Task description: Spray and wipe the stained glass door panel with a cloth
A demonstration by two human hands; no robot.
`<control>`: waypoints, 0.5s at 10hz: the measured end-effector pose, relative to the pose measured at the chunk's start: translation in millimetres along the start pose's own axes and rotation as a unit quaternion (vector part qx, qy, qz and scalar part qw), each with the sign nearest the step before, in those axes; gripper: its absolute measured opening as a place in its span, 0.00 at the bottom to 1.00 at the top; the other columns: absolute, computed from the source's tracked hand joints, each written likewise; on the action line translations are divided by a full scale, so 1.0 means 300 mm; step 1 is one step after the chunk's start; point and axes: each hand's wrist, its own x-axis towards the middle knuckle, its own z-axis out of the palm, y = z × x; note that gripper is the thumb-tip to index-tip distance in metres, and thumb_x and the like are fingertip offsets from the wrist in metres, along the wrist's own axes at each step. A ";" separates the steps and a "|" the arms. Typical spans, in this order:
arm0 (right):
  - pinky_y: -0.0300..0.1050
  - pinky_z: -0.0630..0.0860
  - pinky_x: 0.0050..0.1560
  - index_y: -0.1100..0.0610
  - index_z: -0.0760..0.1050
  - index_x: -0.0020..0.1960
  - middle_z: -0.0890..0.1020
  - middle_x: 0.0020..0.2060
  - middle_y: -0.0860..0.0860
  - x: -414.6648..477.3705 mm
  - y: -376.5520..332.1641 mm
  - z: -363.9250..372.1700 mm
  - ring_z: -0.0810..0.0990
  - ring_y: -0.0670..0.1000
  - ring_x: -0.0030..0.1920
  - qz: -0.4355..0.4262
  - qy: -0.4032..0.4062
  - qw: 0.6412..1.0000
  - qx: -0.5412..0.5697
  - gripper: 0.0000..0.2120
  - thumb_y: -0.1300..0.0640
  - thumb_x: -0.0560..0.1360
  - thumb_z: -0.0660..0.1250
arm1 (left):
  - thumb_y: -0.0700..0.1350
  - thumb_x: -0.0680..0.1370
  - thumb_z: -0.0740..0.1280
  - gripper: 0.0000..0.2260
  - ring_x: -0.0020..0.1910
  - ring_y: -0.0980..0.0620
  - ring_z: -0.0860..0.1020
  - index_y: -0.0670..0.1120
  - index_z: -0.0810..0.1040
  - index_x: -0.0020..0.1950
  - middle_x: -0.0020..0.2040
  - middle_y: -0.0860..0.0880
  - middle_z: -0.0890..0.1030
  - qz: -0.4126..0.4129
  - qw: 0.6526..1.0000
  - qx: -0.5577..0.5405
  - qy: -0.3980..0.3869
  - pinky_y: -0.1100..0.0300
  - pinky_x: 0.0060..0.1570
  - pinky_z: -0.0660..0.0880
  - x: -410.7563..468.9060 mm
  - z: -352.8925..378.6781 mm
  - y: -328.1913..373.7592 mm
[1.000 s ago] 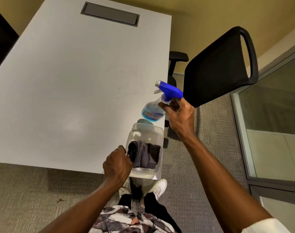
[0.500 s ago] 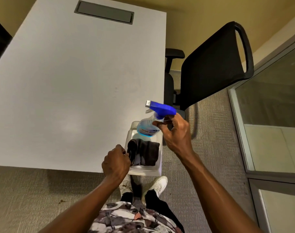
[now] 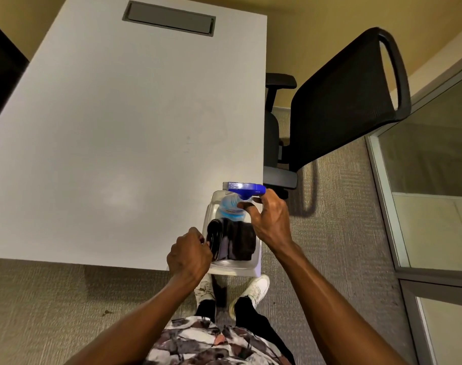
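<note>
Desk (image 3: 119,127): white top fills the left and middle of the view, a grey cable flap (image 3: 169,18) set into its far end.
Left hand (image 3: 189,255): clenched on the near left rim of the clear bin; whether the fingers also pinch the cloth, I cannot tell.
Clear bin (image 3: 248,268): sits at the desk's near right corner, its end reaching the edge.
Cloth (image 3: 237,241): dark, folded, lying inside the bin, with a black rolled piece along its left side.
Spray bottle (image 3: 232,206): in the far end of the bin, long axis tipped away from the camera, blue trigger head (image 3: 247,188) on top with the nozzle pointing left over the desk. Blue liquid shows through the clear body. Any label is too small to read.
Right hand (image 3: 270,222): grasping the bottle's neck just under the trigger head, fingers wrapped.
Office chair (image 3: 343,101): black mesh back, just right of the desk, between it and the glass.
Glass door panel (image 3: 432,159): far right, grey-framed, well apart from both hands.
</note>
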 end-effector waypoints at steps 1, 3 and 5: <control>0.60 0.85 0.63 0.61 0.81 0.71 0.86 0.63 0.60 0.000 -0.001 0.002 0.87 0.61 0.63 0.009 -0.006 1.000 -0.011 0.21 0.56 0.82 0.78 | 0.47 0.85 0.69 0.08 0.55 0.42 0.86 0.47 0.82 0.63 0.56 0.45 0.88 0.007 1.000 0.010 -0.009 0.53 0.48 0.73 0.003 -0.002 0.002; 0.59 0.84 0.66 0.60 0.76 0.77 0.84 0.68 0.60 -0.021 0.009 -0.008 0.86 0.61 0.66 0.019 -0.034 0.998 -0.049 0.24 0.55 0.83 0.76 | 0.52 0.85 0.72 0.14 0.57 0.44 0.86 0.46 0.78 0.67 0.60 0.45 0.87 0.039 0.997 0.050 -0.041 0.53 0.48 0.74 0.000 -0.019 0.003; 0.60 0.73 0.83 0.53 0.64 0.87 0.73 0.83 0.56 -0.101 0.053 -0.038 0.72 0.59 0.83 0.104 -0.037 0.994 -0.018 0.34 0.50 0.85 0.73 | 0.55 0.86 0.70 0.18 0.65 0.44 0.84 0.46 0.76 0.71 0.65 0.46 0.84 0.105 0.981 0.160 -0.031 0.51 0.54 0.78 -0.058 -0.063 0.029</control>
